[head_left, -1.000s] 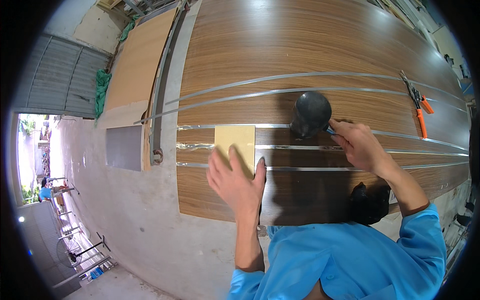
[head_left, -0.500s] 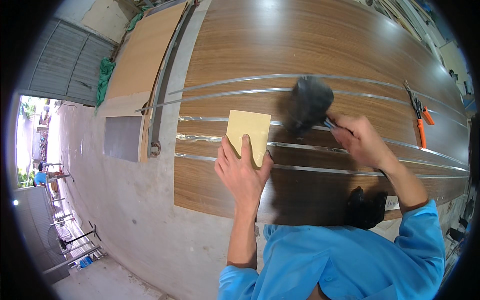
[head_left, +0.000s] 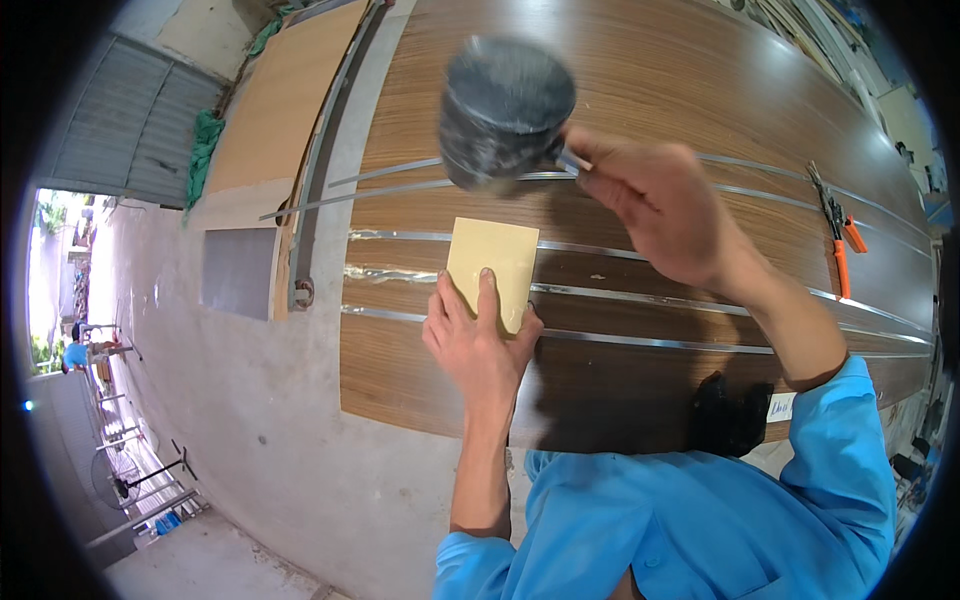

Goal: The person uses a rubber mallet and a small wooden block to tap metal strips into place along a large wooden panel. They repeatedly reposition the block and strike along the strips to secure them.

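Observation:
On the wood-grain panel (head_left: 430, 385), my left hand (head_left: 475, 335) holds a flat pale-yellow block (head_left: 497, 258) by its near end, two fingers on top and the thumb along its right edge. The block lies across slim shiny metal strips (head_left: 640, 298) that run left to right. My right hand (head_left: 660, 215) is closed around the handle of a black mallet (head_left: 508, 115). Its large head, blurred by motion, is raised above and beyond the block, hiding part of the two farther strips (head_left: 380, 195). Most of the handle is out of sight in my grip.
Orange-handled pliers (head_left: 840, 250) lie at the panel's right. A black plastic bag (head_left: 730, 415) sits at the near edge, partly beside my right sleeve. Left of the panel are concrete floor (head_left: 260, 400) and a stack of brown boards (head_left: 280, 120). A standing fan (head_left: 120, 480) is farther left.
My right hand has swung the mallet left and up, from right of the block to above its far end. The left hand and block look nearly unmoved.

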`<act>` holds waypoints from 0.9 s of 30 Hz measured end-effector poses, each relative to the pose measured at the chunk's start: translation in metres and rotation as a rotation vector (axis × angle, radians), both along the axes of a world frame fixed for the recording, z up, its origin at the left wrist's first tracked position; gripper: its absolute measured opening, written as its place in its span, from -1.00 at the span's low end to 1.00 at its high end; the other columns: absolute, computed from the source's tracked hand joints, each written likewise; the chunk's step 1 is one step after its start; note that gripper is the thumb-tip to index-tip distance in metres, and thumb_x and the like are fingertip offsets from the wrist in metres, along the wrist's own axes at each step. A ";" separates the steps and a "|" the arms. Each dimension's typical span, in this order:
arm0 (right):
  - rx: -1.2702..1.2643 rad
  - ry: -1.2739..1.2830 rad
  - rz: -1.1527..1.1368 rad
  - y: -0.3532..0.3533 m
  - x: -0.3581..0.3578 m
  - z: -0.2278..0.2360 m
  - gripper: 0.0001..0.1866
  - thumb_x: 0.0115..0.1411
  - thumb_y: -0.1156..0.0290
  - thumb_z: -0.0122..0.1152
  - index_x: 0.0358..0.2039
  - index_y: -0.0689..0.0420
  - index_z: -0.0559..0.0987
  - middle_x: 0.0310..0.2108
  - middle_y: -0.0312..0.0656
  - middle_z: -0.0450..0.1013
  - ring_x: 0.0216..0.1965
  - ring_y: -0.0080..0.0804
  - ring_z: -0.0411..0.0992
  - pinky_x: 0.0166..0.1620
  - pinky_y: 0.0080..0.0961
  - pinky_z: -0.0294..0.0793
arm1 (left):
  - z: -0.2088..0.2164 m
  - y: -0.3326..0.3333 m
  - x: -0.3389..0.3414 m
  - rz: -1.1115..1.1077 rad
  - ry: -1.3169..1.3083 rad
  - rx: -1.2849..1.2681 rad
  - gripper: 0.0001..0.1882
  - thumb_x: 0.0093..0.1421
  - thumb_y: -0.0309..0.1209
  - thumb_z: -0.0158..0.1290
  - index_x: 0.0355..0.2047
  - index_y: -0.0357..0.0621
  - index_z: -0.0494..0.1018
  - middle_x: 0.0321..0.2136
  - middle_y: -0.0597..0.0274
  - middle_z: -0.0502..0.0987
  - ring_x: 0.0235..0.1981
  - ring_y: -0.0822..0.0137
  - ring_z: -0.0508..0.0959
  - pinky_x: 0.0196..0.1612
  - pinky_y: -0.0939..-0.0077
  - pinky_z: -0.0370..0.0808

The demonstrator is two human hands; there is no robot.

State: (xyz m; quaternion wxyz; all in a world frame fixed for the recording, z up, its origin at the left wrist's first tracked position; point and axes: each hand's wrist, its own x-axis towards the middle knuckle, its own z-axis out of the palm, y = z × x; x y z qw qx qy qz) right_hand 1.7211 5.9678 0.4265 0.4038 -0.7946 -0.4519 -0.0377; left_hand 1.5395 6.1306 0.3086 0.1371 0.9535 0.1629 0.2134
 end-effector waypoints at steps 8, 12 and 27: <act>-0.399 0.222 -0.010 -0.011 -0.018 -0.028 -0.60 0.35 0.42 0.26 0.14 0.31 0.58 -0.23 0.19 0.61 -0.27 0.19 0.58 -0.20 -0.12 0.58 | 0.003 0.003 -0.005 -0.006 0.059 -0.036 -0.25 -0.05 -0.20 0.42 0.20 -0.10 0.56 0.32 -0.38 0.32 0.25 -0.29 0.37 0.28 -0.12 0.27; -0.207 0.342 -0.141 -0.031 -0.007 -0.035 -0.68 0.42 0.44 0.18 0.14 0.24 0.59 -0.39 0.20 0.56 -0.43 -0.05 0.52 -0.25 -0.21 0.52 | 0.005 -0.008 -0.001 -0.014 0.043 -0.015 -0.28 -0.02 -0.19 0.40 0.19 -0.10 0.57 0.31 -0.38 0.33 0.23 -0.30 0.37 0.25 -0.12 0.28; 0.295 0.451 -0.052 -0.024 -0.034 0.066 -0.70 0.47 0.44 0.11 0.08 0.38 0.54 -0.37 -0.24 0.45 -0.50 -0.55 0.42 -0.46 -0.56 0.38 | 0.010 -0.038 0.005 -0.020 0.004 -0.040 -0.38 0.01 -0.14 0.38 0.07 -0.10 0.58 0.26 -0.35 0.37 0.15 -0.21 0.43 0.11 -0.05 0.35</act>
